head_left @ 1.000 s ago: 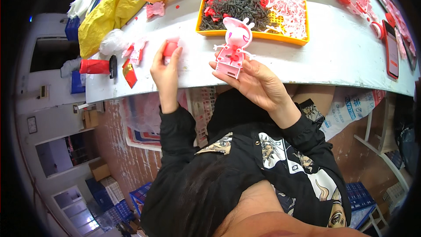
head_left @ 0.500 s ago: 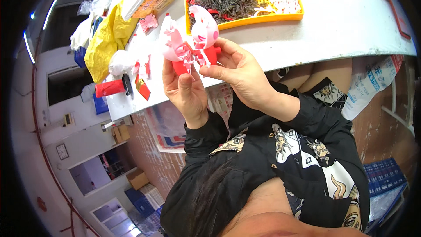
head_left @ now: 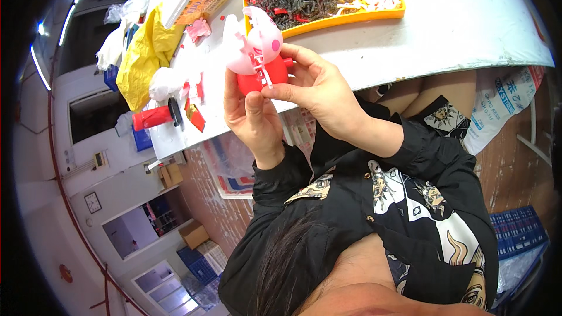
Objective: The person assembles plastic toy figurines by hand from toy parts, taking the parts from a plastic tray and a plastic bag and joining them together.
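Above the table's near edge, my two hands hold the two shell halves of a pink-and-red plastic toy figure. My left hand [head_left: 257, 126] is closed around the left toy half [head_left: 236, 58], with its thumb near the seam. Fingers of my right hand [head_left: 316, 88] grip the right toy half [head_left: 266, 42], its thumb at the lower end of a small white part [head_left: 266, 76] in the seam. The halves stand close together with a narrow gap along the front. The fingers behind the toy are partly hidden.
Beyond the toy lies a yellow tray [head_left: 351, 19] of black, red and pale pink small parts. An orange-and-white box [head_left: 202, 0], a pink piece [head_left: 199, 29], a yellow bag [head_left: 146, 58] and a red cylinder [head_left: 153, 118] are on the left.
My hands have brought the two toy halves together, so the wide gap with inner parts showing is now a narrow seam. The view has shifted slightly.
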Demonstrator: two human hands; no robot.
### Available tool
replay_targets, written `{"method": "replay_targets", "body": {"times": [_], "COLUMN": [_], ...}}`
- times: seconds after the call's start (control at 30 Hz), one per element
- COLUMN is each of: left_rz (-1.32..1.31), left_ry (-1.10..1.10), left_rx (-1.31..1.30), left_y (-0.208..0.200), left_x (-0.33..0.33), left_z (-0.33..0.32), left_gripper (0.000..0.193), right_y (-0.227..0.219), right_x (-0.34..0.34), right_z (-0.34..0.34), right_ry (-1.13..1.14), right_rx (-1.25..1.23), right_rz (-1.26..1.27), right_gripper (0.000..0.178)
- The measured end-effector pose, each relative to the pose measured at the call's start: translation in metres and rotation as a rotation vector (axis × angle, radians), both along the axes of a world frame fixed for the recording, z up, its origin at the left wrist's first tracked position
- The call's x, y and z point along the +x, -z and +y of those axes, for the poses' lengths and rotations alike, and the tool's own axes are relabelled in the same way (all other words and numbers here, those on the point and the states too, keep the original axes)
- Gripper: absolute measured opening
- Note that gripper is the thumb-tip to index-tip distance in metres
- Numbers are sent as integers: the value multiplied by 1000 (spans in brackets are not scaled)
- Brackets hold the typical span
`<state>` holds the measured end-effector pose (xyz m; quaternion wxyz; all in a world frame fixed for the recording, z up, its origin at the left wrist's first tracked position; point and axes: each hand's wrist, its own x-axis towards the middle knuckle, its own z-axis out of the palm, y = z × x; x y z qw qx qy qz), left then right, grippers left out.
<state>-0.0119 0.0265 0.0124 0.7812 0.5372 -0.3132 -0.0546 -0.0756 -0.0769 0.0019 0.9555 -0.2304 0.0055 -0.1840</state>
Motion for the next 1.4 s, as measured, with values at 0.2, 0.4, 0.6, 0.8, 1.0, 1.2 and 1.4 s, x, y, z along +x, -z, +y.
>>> {"method": "replay_targets", "body": {"times": [0.2,0.4,0.6,0.8,1.0,1.2,1.4], "left_rz": [-185,-162,-241,-367,-427,-209,-242], "left_ry": [-66,-25,-102,-118,-102,-2,-57], "left_rx": [278,253,304,436,523,389,375], "left_y": [-8,-8,-12,-12,-20,-19,-15], "left_x": [-7,-14,-26,-26,-28,-34,-35], "left_z": [-3,-9,-23,-27,-28,-30,-27], "left_gripper": [57,55,56,51,50,53,53], "right_y": [8,7,5,9,5,8,6], "right_x": [-2,-7,-12,-18,-25,-27,-33], "right_z": [-13,-13,-26,-36,-38,-29,-25], "right_ry": [48,117,62,54,93,286,358], "right_rx": [-95,-178,-149,-188,-129,-343,-383], "right_rz": [-10,-16,-9,28,34,52,1], "right_gripper": [62,57,59,60,60,58,57]}}
